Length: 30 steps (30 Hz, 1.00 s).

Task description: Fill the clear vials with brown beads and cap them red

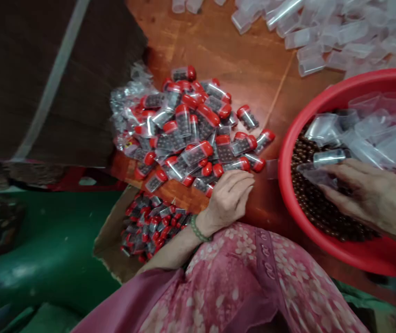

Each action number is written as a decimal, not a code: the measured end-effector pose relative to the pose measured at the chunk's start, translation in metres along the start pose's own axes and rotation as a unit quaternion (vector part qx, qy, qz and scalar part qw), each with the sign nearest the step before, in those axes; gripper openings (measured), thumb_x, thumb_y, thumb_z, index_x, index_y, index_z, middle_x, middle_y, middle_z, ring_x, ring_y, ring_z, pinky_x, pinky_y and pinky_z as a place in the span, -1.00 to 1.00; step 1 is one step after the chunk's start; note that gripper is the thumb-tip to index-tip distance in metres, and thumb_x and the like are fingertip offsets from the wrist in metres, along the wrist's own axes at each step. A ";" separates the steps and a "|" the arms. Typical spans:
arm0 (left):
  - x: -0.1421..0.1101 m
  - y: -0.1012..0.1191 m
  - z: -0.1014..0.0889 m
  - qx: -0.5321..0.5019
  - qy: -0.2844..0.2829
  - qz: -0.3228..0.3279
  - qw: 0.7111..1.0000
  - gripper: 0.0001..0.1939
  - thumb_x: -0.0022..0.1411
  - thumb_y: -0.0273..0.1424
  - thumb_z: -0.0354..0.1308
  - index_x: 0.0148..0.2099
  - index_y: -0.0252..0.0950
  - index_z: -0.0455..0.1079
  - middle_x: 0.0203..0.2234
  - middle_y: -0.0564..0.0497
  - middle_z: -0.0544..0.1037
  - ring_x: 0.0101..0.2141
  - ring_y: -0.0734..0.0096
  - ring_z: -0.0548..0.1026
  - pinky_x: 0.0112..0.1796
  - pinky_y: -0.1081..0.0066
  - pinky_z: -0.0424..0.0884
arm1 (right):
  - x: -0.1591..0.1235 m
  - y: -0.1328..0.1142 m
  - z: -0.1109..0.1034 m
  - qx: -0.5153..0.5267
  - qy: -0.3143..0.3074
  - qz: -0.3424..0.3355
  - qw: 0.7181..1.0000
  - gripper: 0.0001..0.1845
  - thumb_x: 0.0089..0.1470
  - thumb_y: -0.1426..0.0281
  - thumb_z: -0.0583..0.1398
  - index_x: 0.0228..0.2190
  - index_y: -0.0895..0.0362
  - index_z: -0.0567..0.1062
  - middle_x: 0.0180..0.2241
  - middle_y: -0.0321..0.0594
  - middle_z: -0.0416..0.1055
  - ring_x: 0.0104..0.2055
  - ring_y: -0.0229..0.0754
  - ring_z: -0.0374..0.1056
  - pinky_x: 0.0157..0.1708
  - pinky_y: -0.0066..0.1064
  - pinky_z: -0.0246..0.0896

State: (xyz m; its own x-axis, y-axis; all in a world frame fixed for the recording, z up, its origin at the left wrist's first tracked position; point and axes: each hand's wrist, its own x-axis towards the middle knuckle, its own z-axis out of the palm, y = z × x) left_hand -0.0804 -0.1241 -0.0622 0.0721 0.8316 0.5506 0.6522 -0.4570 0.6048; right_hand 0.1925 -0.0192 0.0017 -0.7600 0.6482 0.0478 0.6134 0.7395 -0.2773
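My left hand (231, 194) rests on the wooden table (232, 51), fingers curled together, touching the near edge of a pile of red-capped clear tubes (193, 132) filled with dark beads. What its fingers hold, if anything, is hidden. My right hand (368, 196) reaches into the red basin (290, 138) and pinches an uncapped clear tube (318, 175) down among the brown beads (311, 201). Several more clear tubes (368, 134) lie on the beads in the basin.
Empty clear tubes (326, 32) are heaped at the table's far right. A cardboard box (109, 231) below the table edge holds more capped tubes (151, 226). A green plastic surface (52, 254) lies at the left, a dark mat (45, 78) above it. Pink floral cloth (253, 282) covers my lap.
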 end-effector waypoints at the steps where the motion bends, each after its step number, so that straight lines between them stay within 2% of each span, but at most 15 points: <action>1: -0.001 -0.004 0.000 0.008 -0.001 -0.002 1.000 -0.79 0.31 -0.59 0.12 -0.03 -0.34 0.42 -0.19 -0.16 0.63 -0.11 0.27 0.58 -0.09 0.20 0.58 | -0.001 -0.004 -0.005 -0.072 -0.033 -0.006 0.997 -0.71 0.30 0.29 0.03 -0.14 0.09 0.50 -0.30 -0.06 0.48 -0.32 -0.01 0.43 -0.43 -0.22 0.28; 4: -0.002 -0.013 0.004 0.032 -0.017 -0.004 0.999 -0.79 0.31 -0.60 0.13 -0.03 -0.34 0.42 -0.17 -0.18 0.62 -0.10 0.25 0.57 -0.06 0.18 0.57 | 0.000 -0.017 -0.011 -0.230 -0.151 0.013 0.961 -0.77 0.20 0.50 0.05 -0.29 0.15 0.52 -0.38 -0.07 0.43 -0.31 0.04 0.39 -0.37 -0.22 0.19; 7: -0.003 -0.022 0.013 0.050 -0.043 -0.002 0.998 -0.80 0.31 -0.59 0.12 -0.03 -0.35 0.42 -0.14 -0.20 0.61 -0.07 0.21 0.56 -0.05 0.15 0.56 | 0.007 -0.024 -0.007 -0.241 -0.235 0.037 0.941 -0.72 0.17 0.62 0.03 -0.23 0.23 0.52 -0.34 -0.02 0.46 -0.27 0.03 0.40 -0.35 -0.25 0.13; 11: -0.007 -0.029 0.024 0.064 -0.041 0.021 0.997 -0.82 0.30 -0.60 0.13 -0.05 -0.37 0.43 -0.13 -0.23 0.59 -0.05 0.17 0.54 -0.05 0.12 0.55 | 0.017 -0.025 0.001 -0.213 -0.263 0.037 0.940 -0.70 0.21 0.64 -0.01 -0.25 0.26 0.51 -0.31 0.03 0.47 -0.30 0.00 0.39 -0.40 -0.27 0.01; 15: -0.005 -0.023 0.022 0.046 -0.045 0.014 0.998 -0.78 0.27 -0.62 0.16 -0.03 -0.40 0.43 -0.11 -0.26 0.59 -0.03 0.14 0.53 -0.03 0.11 0.53 | 0.025 -0.017 0.002 -0.131 -0.280 0.012 0.951 -0.75 0.18 0.63 0.06 -0.24 0.23 0.51 -0.29 -0.02 0.48 -0.32 -0.07 0.37 -0.43 -0.29 -0.07; 17: 0.004 -0.014 0.016 0.012 -0.045 -0.010 0.999 -0.72 0.27 -0.60 0.17 0.03 -0.38 0.42 -0.09 -0.23 0.59 -0.03 0.17 0.54 -0.01 0.12 0.53 | 0.025 -0.012 -0.002 -0.102 -0.273 0.018 0.956 -0.78 0.17 0.61 0.10 -0.21 0.21 0.51 -0.27 -0.06 0.47 -0.36 -0.12 0.35 -0.45 -0.30 -0.10; 19: 0.020 -0.001 0.011 -0.020 -0.034 -0.007 0.999 -0.66 0.27 -0.56 0.20 0.10 -0.38 0.40 -0.06 -0.23 0.59 -0.01 0.18 0.54 0.02 0.13 0.51 | 0.021 -0.008 -0.007 -0.070 -0.249 0.016 0.966 -0.82 0.22 0.54 0.11 -0.21 0.19 0.51 -0.27 -0.11 0.47 -0.40 -0.17 0.34 -0.46 -0.31 -0.09; 21: 0.040 0.012 0.009 -0.033 -0.029 0.033 0.999 -0.60 0.26 -0.47 0.26 0.13 -0.40 0.39 -0.04 -0.25 0.58 0.02 0.14 0.52 0.05 0.12 0.49 | 0.015 -0.005 -0.012 -0.028 -0.201 0.006 0.979 -0.81 0.31 0.45 0.07 -0.20 0.18 0.50 -0.28 -0.15 0.45 -0.40 -0.20 0.34 -0.44 -0.34 -0.03; 23: 0.060 0.024 0.013 -0.018 -0.052 0.075 0.996 -0.59 0.26 -0.39 0.29 0.11 -0.41 0.41 -0.04 -0.25 0.59 0.05 0.08 0.50 0.07 0.08 0.46 | 0.009 -0.005 -0.018 0.006 -0.148 -0.004 0.989 -0.78 0.35 0.40 0.05 -0.18 0.18 0.49 -0.30 -0.17 0.44 -0.38 -0.20 0.36 -0.41 -0.36 0.05; 27: 0.086 0.039 0.031 0.032 -0.127 0.116 0.985 -0.77 0.29 -0.37 0.27 -0.05 -0.38 0.49 -0.17 -0.13 0.66 -0.04 0.07 0.53 0.08 0.00 0.39 | 0.003 -0.008 -0.025 0.033 -0.094 -0.017 0.995 -0.83 0.32 0.43 0.07 -0.19 0.19 0.46 -0.29 -0.14 0.46 -0.40 -0.20 0.35 -0.40 -0.37 0.13; 30: 0.093 0.041 0.040 0.008 -0.146 0.117 0.982 -0.88 0.32 -0.39 0.23 -0.17 -0.35 0.50 -0.29 -0.03 0.67 -0.12 0.17 0.54 0.14 -0.01 0.31 | -0.002 -0.008 -0.026 0.083 -0.081 -0.008 0.993 -0.85 0.31 0.42 0.09 -0.21 0.17 0.46 -0.27 -0.13 0.49 -0.38 -0.20 0.37 -0.36 -0.38 0.21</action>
State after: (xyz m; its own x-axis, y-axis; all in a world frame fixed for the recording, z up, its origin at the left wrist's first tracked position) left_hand -0.0163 -0.0532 -0.0096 0.4335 0.7609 0.4829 0.6039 -0.6430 0.4710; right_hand 0.1943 -0.0215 0.0290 -0.8020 0.5893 -0.0975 0.5675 0.7009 -0.4320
